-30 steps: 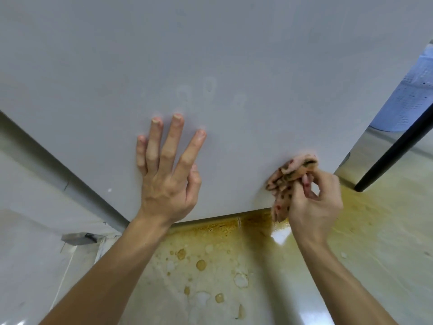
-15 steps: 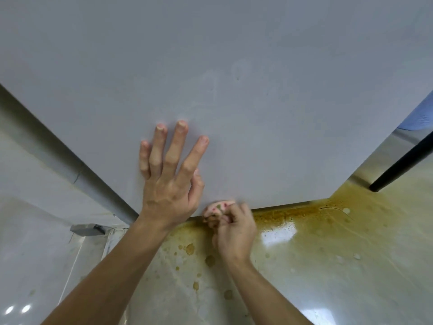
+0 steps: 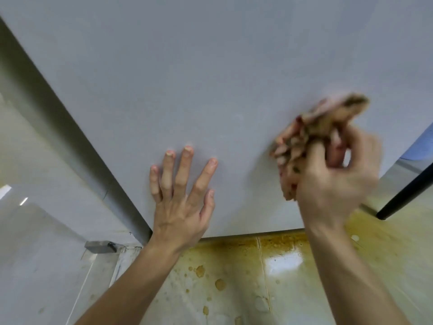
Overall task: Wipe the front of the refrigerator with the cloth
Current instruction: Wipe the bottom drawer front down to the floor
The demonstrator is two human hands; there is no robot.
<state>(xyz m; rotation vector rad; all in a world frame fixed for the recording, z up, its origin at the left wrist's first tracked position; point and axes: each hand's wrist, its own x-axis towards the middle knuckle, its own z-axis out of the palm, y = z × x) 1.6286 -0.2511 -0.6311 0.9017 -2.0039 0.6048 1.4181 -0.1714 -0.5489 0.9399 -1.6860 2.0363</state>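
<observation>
The cloth (image 3: 311, 139) sits bunched in the right hand (image 3: 332, 181), whose fingers curl around it and press it against the refrigerator front (image 3: 210, 78), toward the door's right side and above its bottom edge. The left hand (image 3: 180, 202) lies flat on the same panel, well to the left of the cloth and lower, its fingers straight and spread, holding nothing. The cloth is pinkish with brown and dark spots (motion blur smears it, so the pattern is hard to read), and a crumpled end pokes up past the fingers (image 3: 337, 137) while another fold hangs down beside the palm. The door itself is a plain pale grey surface filling most of the view. Below its edge runs a glossy floor (image 3: 234, 289) with yellow-brown stains and scattered drips.
</observation>
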